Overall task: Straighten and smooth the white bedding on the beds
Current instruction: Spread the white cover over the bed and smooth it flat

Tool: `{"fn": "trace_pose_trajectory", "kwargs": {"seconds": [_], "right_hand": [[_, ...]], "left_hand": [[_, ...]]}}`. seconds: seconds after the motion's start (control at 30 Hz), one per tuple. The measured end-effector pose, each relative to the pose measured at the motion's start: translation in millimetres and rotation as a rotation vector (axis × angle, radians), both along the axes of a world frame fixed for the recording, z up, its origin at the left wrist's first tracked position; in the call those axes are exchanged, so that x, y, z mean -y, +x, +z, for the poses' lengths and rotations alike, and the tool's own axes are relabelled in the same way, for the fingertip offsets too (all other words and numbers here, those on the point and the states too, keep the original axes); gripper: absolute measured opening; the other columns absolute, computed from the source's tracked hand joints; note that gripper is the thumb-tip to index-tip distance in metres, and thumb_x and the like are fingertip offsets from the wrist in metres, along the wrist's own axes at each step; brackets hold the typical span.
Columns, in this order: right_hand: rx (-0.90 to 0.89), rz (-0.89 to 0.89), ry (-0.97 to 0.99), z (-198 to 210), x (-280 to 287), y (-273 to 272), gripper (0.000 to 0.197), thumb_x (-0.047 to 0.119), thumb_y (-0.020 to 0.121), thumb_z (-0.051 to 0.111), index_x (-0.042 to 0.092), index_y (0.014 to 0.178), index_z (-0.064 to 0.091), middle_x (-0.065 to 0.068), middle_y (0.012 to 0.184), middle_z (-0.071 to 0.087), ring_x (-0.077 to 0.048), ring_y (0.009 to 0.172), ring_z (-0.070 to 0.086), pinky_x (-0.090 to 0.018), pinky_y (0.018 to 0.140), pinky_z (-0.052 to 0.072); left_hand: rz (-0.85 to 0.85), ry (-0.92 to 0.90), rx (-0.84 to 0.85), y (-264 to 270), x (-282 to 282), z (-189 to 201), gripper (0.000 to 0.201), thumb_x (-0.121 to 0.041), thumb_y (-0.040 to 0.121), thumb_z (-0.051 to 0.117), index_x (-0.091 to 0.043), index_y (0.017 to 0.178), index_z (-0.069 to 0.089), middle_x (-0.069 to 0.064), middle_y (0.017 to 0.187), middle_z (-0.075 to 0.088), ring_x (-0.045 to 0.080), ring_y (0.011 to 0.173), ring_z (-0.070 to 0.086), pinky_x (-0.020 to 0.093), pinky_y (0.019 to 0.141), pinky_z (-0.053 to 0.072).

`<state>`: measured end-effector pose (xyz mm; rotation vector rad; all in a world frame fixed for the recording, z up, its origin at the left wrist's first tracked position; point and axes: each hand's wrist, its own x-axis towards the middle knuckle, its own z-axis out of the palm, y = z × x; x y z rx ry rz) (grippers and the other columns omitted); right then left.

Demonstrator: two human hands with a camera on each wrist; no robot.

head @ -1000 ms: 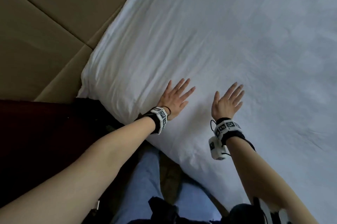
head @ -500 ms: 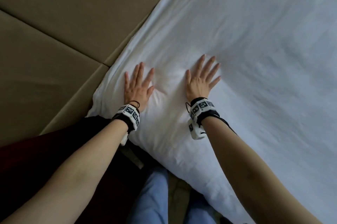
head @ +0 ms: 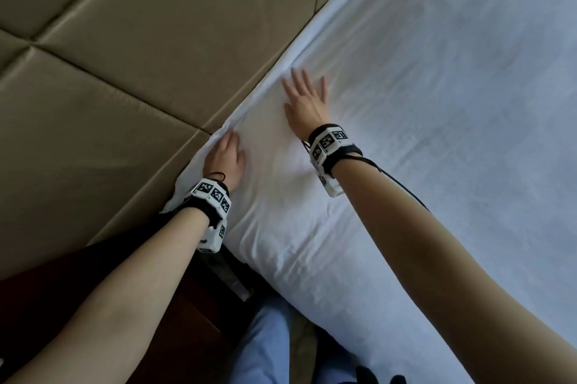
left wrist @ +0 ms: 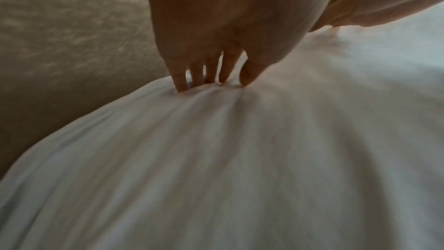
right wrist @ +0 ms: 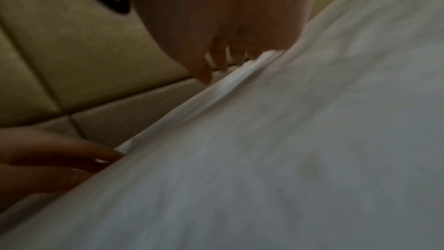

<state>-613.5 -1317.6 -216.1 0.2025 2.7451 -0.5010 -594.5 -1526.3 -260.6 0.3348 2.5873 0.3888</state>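
Both sets of fingers are lying straight and pressing down on the white bedding [head: 406,133], holding nothing. In the left wrist view the fingertips [left wrist: 181,83] of the left hand [head: 223,160] are digging into the cloth at its edge, raising small creases around them; its fingers are lying close together. The right hand [head: 307,104], at about one o'clock from the left and near it, is resting flat with fingers slightly spread, its tips reaching the folded hem beside the padded headboard [head: 140,55]. The bedding is covering the bed from the centre out to three o'clock, its edge running against the tan quilted headboard at ten o'clock. Blue trousers [head: 265,349] are showing at six o'clock, beside dark wooden furniture [head: 175,318].
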Motion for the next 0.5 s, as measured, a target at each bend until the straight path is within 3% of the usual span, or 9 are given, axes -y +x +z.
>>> {"fn": "trace_pose_trajectory", "kwargs": {"seconds": [0.13,0.3,0.4,0.5], "right_hand": [[-0.228,-0.287,0.115,31,-48,16,0.068,0.017,0.094,0.039,0.016,0.153,0.006,-0.006,0.161,-0.003,-0.023,0.149,-0.005,-0.044,0.117,-0.011],[-0.328,-0.683,0.274,52,-120,54,0.068,0.026,0.094,0.036,0.014,0.153,0.002,-0.009,0.161,-0.002,-0.026,0.149,-0.003,-0.047,0.118,-0.006],[-0.31,-0.903,0.227,53,-156,65,0.069,0.027,0.094,0.035,0.015,0.153,0.001,-0.008,0.161,-0.005,-0.028,0.149,-0.004,-0.05,0.119,0.002],[-0.192,-0.906,0.076,45,-175,50,0.066,0.033,0.097,0.032,0.025,0.153,-0.001,-0.004,0.16,-0.011,-0.033,0.147,-0.009,-0.059,0.116,0.006]], "left_hand": [[-0.006,0.029,-0.196,-5,-42,32,0.054,-0.011,0.089,0.047,-0.007,0.142,0.038,0.012,0.151,0.033,0.032,0.134,0.036,0.041,0.109,0.029],[-0.298,0.145,-0.198,-13,-121,60,0.069,-0.03,0.095,0.041,-0.023,0.152,0.004,0.001,0.161,-0.003,0.019,0.149,-0.001,0.044,0.121,0.003],[-0.512,0.163,-0.192,-11,-161,65,0.066,-0.041,0.097,0.035,-0.03,0.151,0.0,-0.001,0.161,-0.007,0.019,0.149,-0.007,0.048,0.12,-0.002],[-0.525,0.097,-0.106,-14,-174,52,0.062,-0.045,0.098,0.028,-0.034,0.15,-0.003,-0.004,0.16,-0.012,0.018,0.148,-0.01,0.05,0.119,-0.004]]}}
